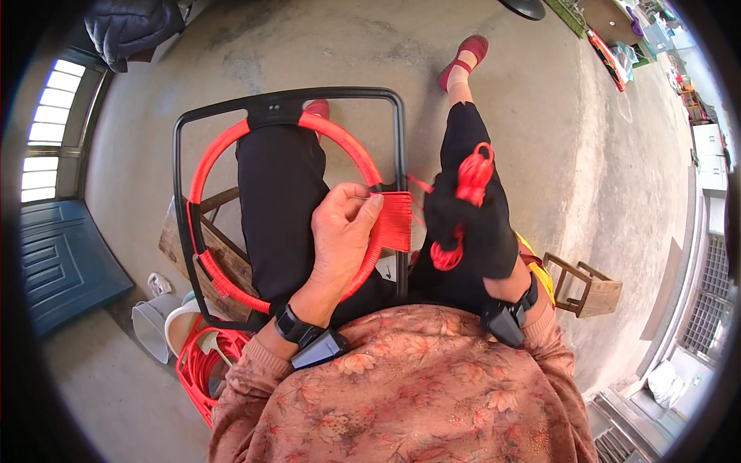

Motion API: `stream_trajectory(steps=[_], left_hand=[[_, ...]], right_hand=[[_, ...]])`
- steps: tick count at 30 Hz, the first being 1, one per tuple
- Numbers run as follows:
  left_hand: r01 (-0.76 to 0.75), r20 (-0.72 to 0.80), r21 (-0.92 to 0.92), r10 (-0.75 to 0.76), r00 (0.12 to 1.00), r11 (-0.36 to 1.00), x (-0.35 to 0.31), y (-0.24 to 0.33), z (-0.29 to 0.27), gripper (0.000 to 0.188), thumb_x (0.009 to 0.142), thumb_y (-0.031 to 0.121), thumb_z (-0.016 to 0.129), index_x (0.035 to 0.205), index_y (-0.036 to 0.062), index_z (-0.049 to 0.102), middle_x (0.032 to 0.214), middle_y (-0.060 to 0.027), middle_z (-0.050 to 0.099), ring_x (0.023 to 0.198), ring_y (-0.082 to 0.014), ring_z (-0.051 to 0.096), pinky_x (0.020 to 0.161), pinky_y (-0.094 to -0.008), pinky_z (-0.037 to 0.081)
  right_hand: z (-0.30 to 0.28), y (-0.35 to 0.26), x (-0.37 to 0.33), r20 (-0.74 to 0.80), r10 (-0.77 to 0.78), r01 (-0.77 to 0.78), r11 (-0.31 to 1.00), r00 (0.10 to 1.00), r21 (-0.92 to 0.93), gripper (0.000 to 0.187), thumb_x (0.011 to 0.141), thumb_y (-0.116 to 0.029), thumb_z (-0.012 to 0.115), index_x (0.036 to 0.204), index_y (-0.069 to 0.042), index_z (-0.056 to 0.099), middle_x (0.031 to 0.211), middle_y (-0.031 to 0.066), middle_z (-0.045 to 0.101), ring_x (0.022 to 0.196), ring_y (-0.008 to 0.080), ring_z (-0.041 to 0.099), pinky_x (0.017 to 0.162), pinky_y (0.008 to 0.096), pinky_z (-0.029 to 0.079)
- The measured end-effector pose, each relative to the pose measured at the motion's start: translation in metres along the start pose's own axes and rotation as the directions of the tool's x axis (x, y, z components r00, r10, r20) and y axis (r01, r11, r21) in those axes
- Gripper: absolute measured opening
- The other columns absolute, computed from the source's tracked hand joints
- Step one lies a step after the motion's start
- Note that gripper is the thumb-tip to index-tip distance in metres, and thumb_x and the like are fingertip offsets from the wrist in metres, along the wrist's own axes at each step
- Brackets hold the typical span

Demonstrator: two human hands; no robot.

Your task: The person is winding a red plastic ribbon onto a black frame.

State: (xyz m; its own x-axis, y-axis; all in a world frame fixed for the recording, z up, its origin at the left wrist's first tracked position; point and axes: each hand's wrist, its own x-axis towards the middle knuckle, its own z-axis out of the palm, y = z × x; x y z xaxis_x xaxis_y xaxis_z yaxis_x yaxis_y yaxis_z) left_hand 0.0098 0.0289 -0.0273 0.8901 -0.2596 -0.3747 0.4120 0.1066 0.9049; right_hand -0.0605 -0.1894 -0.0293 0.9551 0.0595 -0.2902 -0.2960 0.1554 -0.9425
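A black rectangular metal frame (400, 131) with rounded corners rests across my lap, with a ring (207, 163) inside it mostly wrapped in red cord. My left hand (341, 235), bare, is closed with thumb and fingers pinched at the ring's right side. Beside its fingertips, a block of tightly laid red cord (397, 222) spans from the ring to the frame's right bar. My right hand (472, 231), in a black glove, grips a looped bundle of red cord (474, 176) right of the frame. A blurred strand runs between the bundle and the block.
Left of me stand a wooden stool (179, 245), a white bucket (182, 324) and a red basket (194, 378) with red cord. A small wooden stool (594, 297) is at right. A blue door panel (65, 266) is at far left; a broom (567, 15) lies far right.
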Motion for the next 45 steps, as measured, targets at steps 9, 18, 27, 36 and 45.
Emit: stream_trajectory(steps=[9, 18, 27, 36, 45], left_hand=[[0.056, -0.004, -0.175, -0.057, 0.998, 0.983, 0.002, 0.005, -0.001, 0.013, 0.095, 0.016, 0.057, 0.089, 0.0045, 0.058, 0.081, 0.0003, 0.063, 0.067, -0.0066, 0.060, 0.063, -0.0237, 0.051], [0.031, 0.068, -0.100, -0.024, 0.997, 0.995, 0.001, -0.004, -0.001, 0.015, 0.097, 0.012, 0.049, 0.104, 0.0020, 0.059, 0.094, -0.0022, 0.064, 0.083, -0.0079, 0.061, 0.075, -0.0233, 0.049], [-0.183, -0.068, 0.225, 0.203, 0.977, 0.957, -0.005, -0.006, 0.000, 0.016, 0.093, -0.002, 0.049, 0.107, -0.0026, 0.057, 0.095, -0.0042, 0.061, 0.085, -0.0098, 0.057, 0.077, -0.0254, 0.048], [-0.710, 0.159, 0.589, 0.806, 0.570, 0.386, -0.019, 0.014, 0.001, 0.016, 0.089, -0.005, 0.052, 0.104, -0.0044, 0.055, 0.102, -0.0156, 0.058, 0.092, -0.0231, 0.058, 0.082, -0.0318, 0.048], [-0.409, -0.118, 0.378, 0.481, 0.869, 0.831, -0.009, 0.008, 0.002, 0.022, 0.094, 0.003, 0.052, 0.115, -0.0041, 0.053, 0.109, -0.0098, 0.059, 0.096, -0.0122, 0.056, 0.084, -0.0258, 0.047]], right_hand=[[-0.034, -0.048, -0.009, -0.228, -0.243, 0.025, 0.734, 0.943, -0.679, 0.038, 0.091, -0.008, 0.054, 0.128, 0.001, 0.052, 0.118, 0.0133, 0.060, 0.108, 0.0209, 0.058, 0.095, 0.0328, 0.044], [-0.010, -0.025, -0.012, 0.342, -0.037, 0.251, 0.754, 0.939, -0.608, 0.044, 0.083, -0.021, 0.067, 0.120, 0.000, 0.056, 0.105, 0.0144, 0.067, 0.096, 0.0263, 0.065, 0.085, 0.0353, 0.050], [0.033, 0.007, 0.070, 0.074, -0.150, 0.167, 0.913, 0.986, -0.373, 0.072, 0.075, -0.014, 0.076, 0.137, -0.005, 0.041, 0.115, 0.0168, 0.062, 0.102, 0.0207, 0.062, 0.088, 0.0339, 0.050], [0.067, -0.044, 0.068, 0.262, -0.718, 0.659, 0.347, 0.644, -0.667, 0.050, 0.073, -0.009, 0.070, 0.121, -0.004, 0.054, 0.116, 0.0161, 0.060, 0.103, 0.0347, 0.060, 0.085, 0.0382, 0.051], [0.007, -0.044, 0.044, 0.140, -0.469, 0.407, 0.536, 0.872, -0.740, 0.023, 0.078, -0.004, 0.063, 0.101, -0.007, 0.063, 0.089, 0.0143, 0.065, 0.084, 0.0325, 0.064, 0.073, 0.0382, 0.051]])
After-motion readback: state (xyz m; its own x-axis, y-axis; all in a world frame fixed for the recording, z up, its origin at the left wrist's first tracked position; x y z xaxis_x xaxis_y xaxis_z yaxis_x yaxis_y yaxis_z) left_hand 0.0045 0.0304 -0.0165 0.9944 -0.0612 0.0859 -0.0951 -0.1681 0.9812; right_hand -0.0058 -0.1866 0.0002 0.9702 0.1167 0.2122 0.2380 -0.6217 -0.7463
